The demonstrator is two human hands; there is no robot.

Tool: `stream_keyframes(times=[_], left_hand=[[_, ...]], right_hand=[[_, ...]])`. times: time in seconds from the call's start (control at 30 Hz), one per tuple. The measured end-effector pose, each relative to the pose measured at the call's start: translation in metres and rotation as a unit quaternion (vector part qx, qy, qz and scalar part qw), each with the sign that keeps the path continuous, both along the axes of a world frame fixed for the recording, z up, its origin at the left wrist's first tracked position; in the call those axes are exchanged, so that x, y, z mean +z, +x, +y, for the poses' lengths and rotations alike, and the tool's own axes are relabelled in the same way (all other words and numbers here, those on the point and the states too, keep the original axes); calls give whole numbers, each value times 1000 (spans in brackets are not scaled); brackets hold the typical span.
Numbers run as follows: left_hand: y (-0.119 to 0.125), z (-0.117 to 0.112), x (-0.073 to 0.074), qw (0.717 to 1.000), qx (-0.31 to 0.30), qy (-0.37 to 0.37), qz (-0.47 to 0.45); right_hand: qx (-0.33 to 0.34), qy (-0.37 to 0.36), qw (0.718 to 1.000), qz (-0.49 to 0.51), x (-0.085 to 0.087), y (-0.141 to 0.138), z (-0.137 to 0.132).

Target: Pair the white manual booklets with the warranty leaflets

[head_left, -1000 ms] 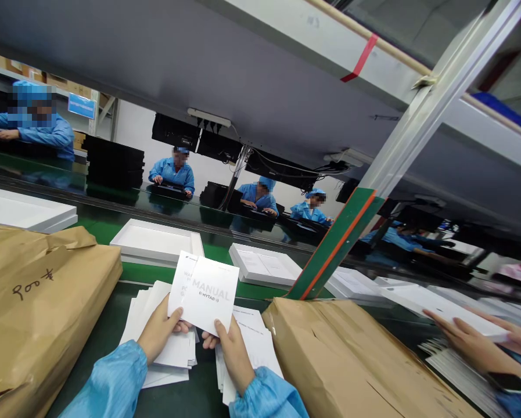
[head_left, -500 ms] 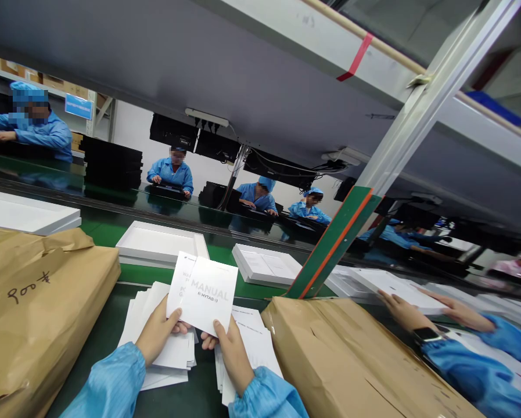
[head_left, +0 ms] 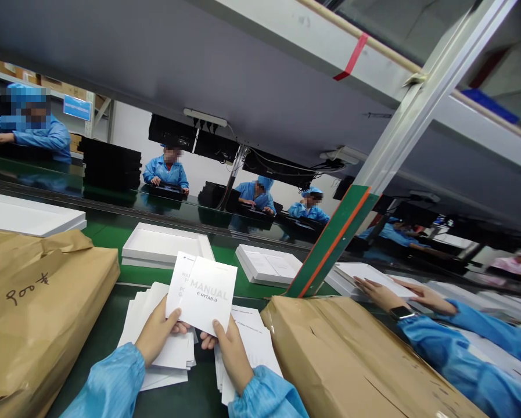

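Note:
My left hand (head_left: 162, 329) is closed on a white leaflet (head_left: 179, 284) with pale grey print, partly covered. The manual (head_left: 212, 293), a white booklet marked "MANUAL", overlaps its right side and is pinched by my right hand (head_left: 229, 348), thumb on the front. Both papers are held up side by side above the dark green work surface. Below my left hand lies an uneven pile of white booklets (head_left: 168, 354). A second pile of printed white manuals (head_left: 247, 331) sits under and beside my right hand.
Brown paper packages flank me, one on the left (head_left: 55, 313) and one on the right (head_left: 351, 354). White boxes (head_left: 168, 244) stand on the green conveyor (head_left: 107, 232) ahead. A slanted post (head_left: 334, 244) rises beyond the right package. A co-worker's hands (head_left: 386, 296) hold a white box part at right.
The white boxes on the conveyor have shifted slightly right. The co-worker's hands at right have moved left with the white box part. My hands and their papers have stayed nearly still.

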State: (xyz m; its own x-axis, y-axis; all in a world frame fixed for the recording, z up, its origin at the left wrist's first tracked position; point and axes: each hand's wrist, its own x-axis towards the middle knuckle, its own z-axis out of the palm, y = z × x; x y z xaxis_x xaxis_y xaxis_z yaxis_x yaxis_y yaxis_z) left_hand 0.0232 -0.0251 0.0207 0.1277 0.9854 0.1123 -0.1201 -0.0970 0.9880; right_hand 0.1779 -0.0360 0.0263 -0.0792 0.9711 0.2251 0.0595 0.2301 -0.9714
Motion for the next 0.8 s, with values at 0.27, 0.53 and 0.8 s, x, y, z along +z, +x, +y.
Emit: stream_keyframes(times=[0.27,0.53,0.8], left_hand=[[-7,5,4,996,58,-33,-59],[-43,58,21,972,224,-42,-48],[-62,113,34,956,247,-130,-92]], right_hand=[[4,-9,999,40,2,1,0],[21,-26,997,67,3,2,5],[10,-32,997,64,-1,-1,5]])
